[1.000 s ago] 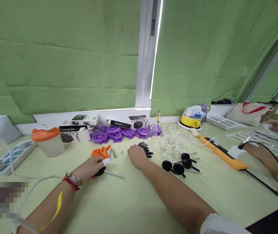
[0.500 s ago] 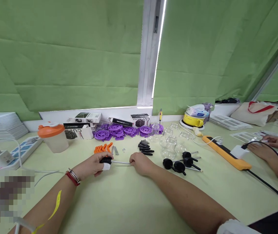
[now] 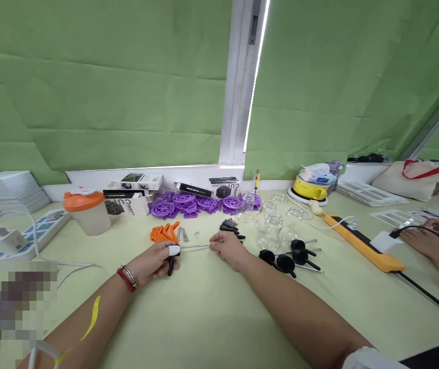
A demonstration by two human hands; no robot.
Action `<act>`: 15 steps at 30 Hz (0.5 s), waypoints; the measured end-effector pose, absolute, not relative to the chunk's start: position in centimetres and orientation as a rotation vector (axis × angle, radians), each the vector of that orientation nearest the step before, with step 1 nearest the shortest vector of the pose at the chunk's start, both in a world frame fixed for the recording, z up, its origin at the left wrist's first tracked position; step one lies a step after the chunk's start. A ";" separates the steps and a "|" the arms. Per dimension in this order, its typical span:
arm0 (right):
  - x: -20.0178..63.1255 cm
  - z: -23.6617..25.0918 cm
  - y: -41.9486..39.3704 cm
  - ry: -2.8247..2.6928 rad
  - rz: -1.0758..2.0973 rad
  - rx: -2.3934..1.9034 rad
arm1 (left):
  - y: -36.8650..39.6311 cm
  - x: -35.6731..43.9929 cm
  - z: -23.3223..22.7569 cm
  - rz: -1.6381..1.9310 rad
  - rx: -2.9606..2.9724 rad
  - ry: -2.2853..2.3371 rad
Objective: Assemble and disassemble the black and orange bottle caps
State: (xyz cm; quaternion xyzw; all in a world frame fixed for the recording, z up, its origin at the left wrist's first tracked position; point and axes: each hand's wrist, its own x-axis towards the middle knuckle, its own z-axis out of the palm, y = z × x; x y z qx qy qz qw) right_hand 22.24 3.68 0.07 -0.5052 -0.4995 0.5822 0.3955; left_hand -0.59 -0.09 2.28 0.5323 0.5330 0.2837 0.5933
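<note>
Small black plastic pump head with thin metal tube [image 3: 181, 250] is held just above the pale green table [image 3: 212, 318]: cap pinched by left hand [image 3: 154, 262], tube tip by right hand [image 3: 225, 247]. Judged light, stiff, bendable; best gripped at cap.

- Your left hand [image 3: 154, 261] and right hand [image 3: 225, 247] lie on the table [image 3: 204, 318], with the rod [image 3: 194, 246] spanning between them.
- Just behind your left-hand grip lie the clips [image 3: 163, 233].
- Right of your right hand lie the capped rods [image 3: 291, 256], and the glass jars [image 3: 269, 228] stand behind those.
- Further behind both hands lie the wheels [image 3: 196, 205], boxes [image 3: 135, 192] behind them.
- Well left stands the shaker cup [image 3: 85, 210].
</note>
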 end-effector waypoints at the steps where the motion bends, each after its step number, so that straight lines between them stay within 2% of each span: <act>1: 22.3 0.2 3.7 -1.249 1.489 -1.270 | -0.1 -0.5 2.2 0.669 1.225 1.240; 15: 21.8 0.0 3.7 -1.211 1.478 -1.232 | -0.1 -0.5 1.8 0.752 1.160 1.189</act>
